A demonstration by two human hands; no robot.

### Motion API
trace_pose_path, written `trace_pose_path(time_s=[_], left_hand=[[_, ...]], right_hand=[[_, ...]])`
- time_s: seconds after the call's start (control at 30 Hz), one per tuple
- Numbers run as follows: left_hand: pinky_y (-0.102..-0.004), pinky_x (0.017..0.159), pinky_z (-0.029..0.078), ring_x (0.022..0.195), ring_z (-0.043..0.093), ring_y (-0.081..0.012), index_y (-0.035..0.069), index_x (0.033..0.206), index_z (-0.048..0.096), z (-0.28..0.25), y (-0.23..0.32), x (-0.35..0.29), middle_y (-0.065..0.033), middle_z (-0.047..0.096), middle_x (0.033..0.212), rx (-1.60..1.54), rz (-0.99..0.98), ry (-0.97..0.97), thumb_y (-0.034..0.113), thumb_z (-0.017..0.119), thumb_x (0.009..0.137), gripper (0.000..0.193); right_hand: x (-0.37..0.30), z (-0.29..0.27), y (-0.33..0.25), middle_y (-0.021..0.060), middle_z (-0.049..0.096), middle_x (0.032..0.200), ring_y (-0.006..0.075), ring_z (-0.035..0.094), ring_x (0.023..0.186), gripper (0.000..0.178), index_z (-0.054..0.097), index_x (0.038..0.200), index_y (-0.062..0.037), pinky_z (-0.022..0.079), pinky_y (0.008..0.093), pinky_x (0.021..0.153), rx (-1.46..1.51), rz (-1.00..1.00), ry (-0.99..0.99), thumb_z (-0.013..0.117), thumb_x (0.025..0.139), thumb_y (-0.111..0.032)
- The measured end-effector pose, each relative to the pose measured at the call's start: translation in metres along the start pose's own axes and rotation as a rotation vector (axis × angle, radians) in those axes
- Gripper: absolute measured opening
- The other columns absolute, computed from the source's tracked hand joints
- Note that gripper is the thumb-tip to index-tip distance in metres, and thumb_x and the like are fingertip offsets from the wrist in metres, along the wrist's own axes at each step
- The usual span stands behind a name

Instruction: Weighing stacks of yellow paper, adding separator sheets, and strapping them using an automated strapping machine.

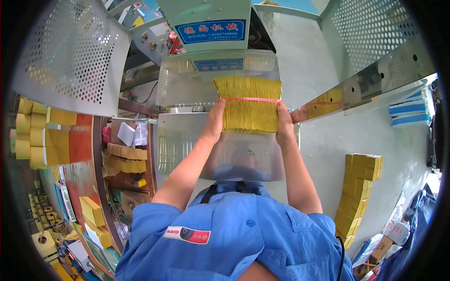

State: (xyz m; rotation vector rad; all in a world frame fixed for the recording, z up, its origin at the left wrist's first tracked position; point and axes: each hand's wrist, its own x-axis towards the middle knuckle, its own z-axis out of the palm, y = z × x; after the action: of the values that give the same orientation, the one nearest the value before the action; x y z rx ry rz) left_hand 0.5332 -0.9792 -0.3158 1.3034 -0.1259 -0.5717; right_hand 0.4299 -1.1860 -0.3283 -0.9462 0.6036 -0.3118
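Note:
A thick bundle of yellow paper pieces (251, 117), stacked on edge, is held between my two hands over a shiny metal worktop (234, 154). A thin pink-red band (253, 99) runs across the bundle. My left hand (215, 121) presses against its left side, and my right hand (284, 122) against its right side. Both thumbs point away from me, near the band's ends. My other fingers are mostly hidden. Whether the bundle touches the worktop I cannot tell.
Beyond the worktop stands a grey-green machine housing (204, 11) with a blue label. Perforated metal panels flank it at left (75, 56) and right (370, 33). Yellow bundles (358, 192) line the floor at right. More yellow stacks (40, 133) and brown packets (126, 159) are at left.

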Motion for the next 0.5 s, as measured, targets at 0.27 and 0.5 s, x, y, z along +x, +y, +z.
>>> trace_pose_path(time_s=[0.27,0.5], left_hand=[[-0.0343,0.109,0.036,0.128,0.049,-0.0195,0.0,0.141,0.048,-0.009,0.0,0.005,-0.0092,0.053,0.141,0.06,0.005,0.056,0.048,0.05,0.101,0.063],[-0.0385,0.089,0.046,0.104,0.061,-0.0251,-0.004,0.118,0.06,-0.032,-0.006,-0.096,-0.0209,0.063,0.109,0.625,0.08,0.284,0.041,0.047,0.103,0.049]], right_hand=[[-0.026,0.028,-0.026,0.0082,0.059,0.119,0.016,0.056,0.112,0.05,0.054,0.126,0.0046,0.045,0.0315,0.099,-0.138,-0.133,0.082,0.058,0.099,-0.038],[-0.065,0.003,0.013,0.0094,0.054,0.134,0.0164,0.048,0.125,0.052,0.046,0.143,0.0026,0.035,0.0302,0.108,-0.076,0.021,-0.102,0.041,0.106,-0.033]])
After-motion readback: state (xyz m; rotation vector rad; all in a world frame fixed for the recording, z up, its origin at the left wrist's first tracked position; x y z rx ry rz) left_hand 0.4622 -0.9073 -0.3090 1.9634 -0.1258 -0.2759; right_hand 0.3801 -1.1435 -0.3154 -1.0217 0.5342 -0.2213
